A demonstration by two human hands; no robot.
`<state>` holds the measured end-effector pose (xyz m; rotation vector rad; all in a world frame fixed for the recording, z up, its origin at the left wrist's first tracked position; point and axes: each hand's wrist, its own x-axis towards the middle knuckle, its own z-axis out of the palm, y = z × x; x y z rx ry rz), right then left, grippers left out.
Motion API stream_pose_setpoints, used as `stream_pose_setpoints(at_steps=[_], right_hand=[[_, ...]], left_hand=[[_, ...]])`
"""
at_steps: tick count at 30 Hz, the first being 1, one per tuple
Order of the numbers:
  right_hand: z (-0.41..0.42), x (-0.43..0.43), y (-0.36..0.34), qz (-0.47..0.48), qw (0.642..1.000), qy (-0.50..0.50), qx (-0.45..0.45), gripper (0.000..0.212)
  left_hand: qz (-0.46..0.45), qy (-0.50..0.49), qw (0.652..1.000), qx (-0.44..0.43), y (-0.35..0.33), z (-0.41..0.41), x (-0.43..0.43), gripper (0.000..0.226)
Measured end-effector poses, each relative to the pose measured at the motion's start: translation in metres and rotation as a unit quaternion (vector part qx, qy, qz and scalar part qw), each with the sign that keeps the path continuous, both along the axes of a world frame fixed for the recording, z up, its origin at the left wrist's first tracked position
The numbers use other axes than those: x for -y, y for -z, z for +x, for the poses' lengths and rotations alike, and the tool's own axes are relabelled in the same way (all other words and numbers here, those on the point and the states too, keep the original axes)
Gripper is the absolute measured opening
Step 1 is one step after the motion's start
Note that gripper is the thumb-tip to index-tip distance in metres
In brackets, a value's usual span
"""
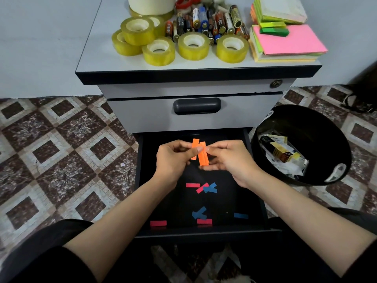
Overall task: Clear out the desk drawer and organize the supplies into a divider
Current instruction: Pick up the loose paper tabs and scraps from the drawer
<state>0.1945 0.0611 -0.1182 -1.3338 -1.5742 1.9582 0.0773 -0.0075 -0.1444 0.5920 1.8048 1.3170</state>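
1. The orange strips (pixel 200 153), a small bundle of paper tabs, stood nearly upright in the air over the far half of the open drawer (pixel 236 199), held between both hands.
2. The left hand (pixel 173 160) came in from the left with its thumb laid across the front of the bundle and its fingers curled behind. Its grip was clamped on the orange strips.
3. The right hand (pixel 230 160) met it from the right, thumb and forefinger pinching the bundle's right edge and the other fingers loosely curled below. Its grip was also grasping the strips.
4. Both bare forearms reached forward over the drawer's near edge, with the wrists well apart and the fingertips almost meeting.
5. Red strips (pixel 192 185) and blue strips (pixel 210 187) lay loose on the drawer floor. One cluster was near the middle, another was close to the near edge, a single red one was at the near-left corner and a single blue one was toward the near-right side.
6. The drawer's side walls rose left and right of the hands. Above it was a closed drawer (pixel 142 115) with a dark handle.
7. On the worktop (pixel 98 60), tape rolls (pixel 193 45) stood from its left side along the front edge, batteries (pixel 206 21) were heaped behind them, and note pads (pixel 289 40) filled the right side.
8. A black bin (pixel 326 127) holding paper scraps stood just beside the drawer's right wall. Patterned floor (pixel 61 139) lay open on the left.
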Motion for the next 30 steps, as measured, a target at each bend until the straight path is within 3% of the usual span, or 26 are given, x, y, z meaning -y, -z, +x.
stream_pose_setpoints(at_steps=[5,12,23,28,30], right_hand=[[-0.0021,0.0003,0.002,0.004,1.0,-0.006,0.013,0.011],[0.0,-0.0059,0.0041,0.013,0.996,0.074,0.041,0.013],[0.0005,-0.0026,0.0016,-0.045,0.998,0.039,-0.022,0.012],[0.0012,-0.0049,0.0023,-0.022,0.999,0.03,0.002,0.01],[0.0014,-0.0068,0.0033,-0.004,1.0,0.026,0.015,0.013]], left_hand=[[0.003,0.007,1.0,0.015,-0.001,0.0007,0.0011,0.006],[0.014,-0.013,0.998,0.064,-0.0037,-0.0011,-0.0017,0.008],[0.009,0.015,0.999,0.04,-0.0033,0.0023,0.0007,0.005],[0.024,0.04,0.996,0.072,-0.007,0.0028,0.0001,0.008],[0.017,0.062,0.997,0.037,-0.0079,0.0006,-0.0014,0.01]])
